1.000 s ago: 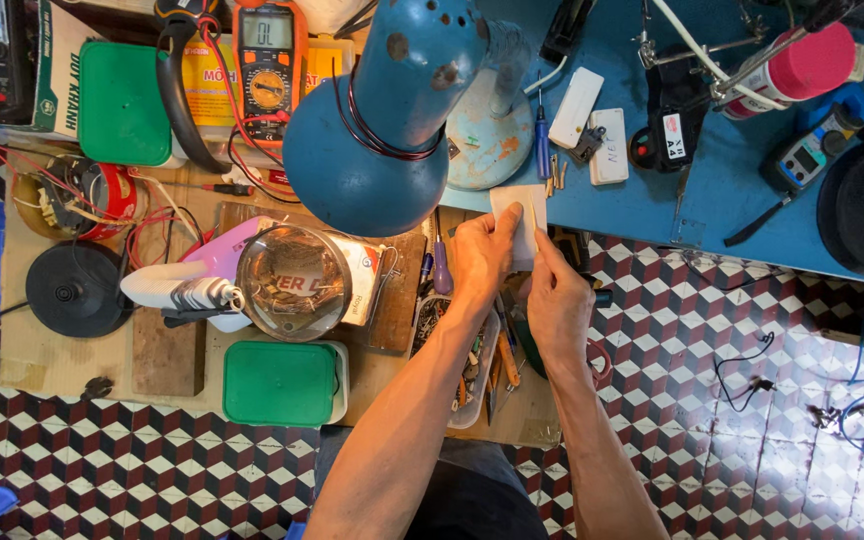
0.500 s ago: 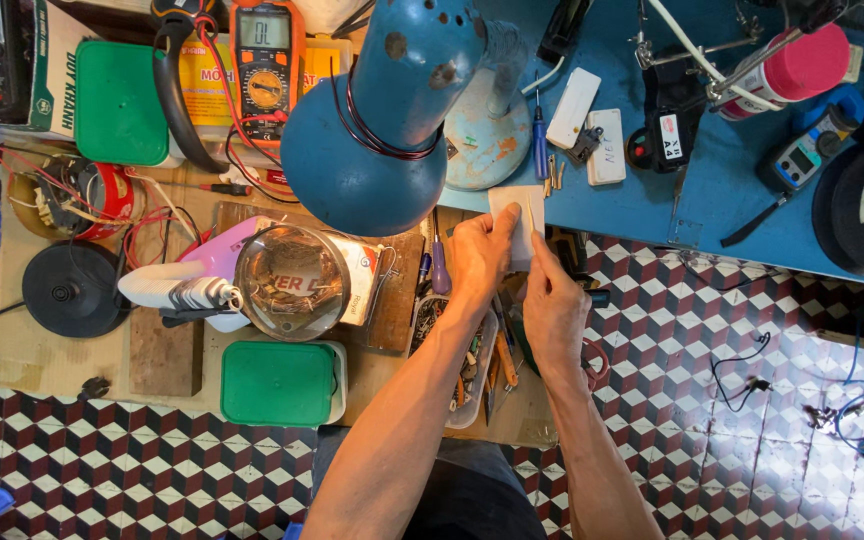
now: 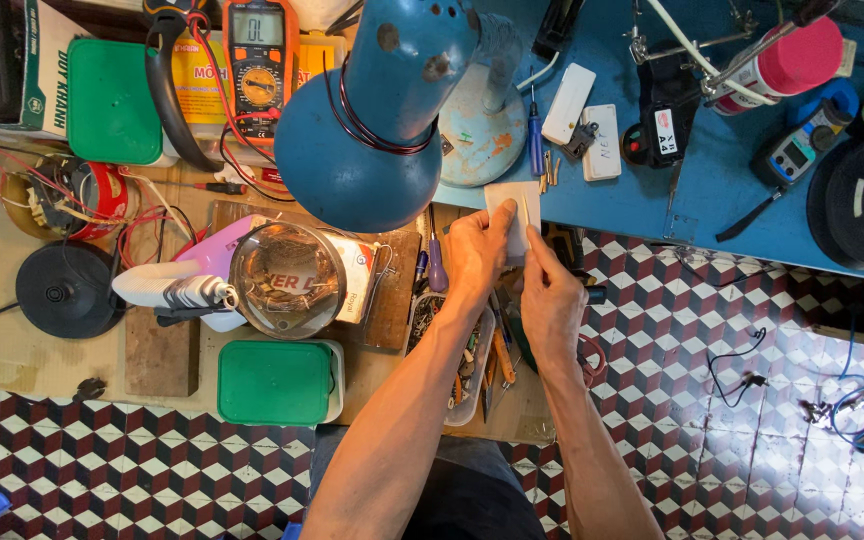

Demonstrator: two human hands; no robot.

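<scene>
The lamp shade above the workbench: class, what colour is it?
The lamp shade is blue, with worn, chipped spots; the head view shows it best.

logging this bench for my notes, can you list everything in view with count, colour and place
white flat piece: 1, white, at blue table edge, held in both hands
desk lamp: 1, blue, top centre
multimeter: 1, orange, top left
green lids: 2, green, top left and lower centre
glass dish: 1, clear, centre left
round black base: 1, black, far left
blue screwdriver: 1, blue, on blue table
white boxes: 2, white, on blue table
pink-capped can: 1, top right
left hand: 1, gripping piece
right hand: 1, fingers on piece
</scene>
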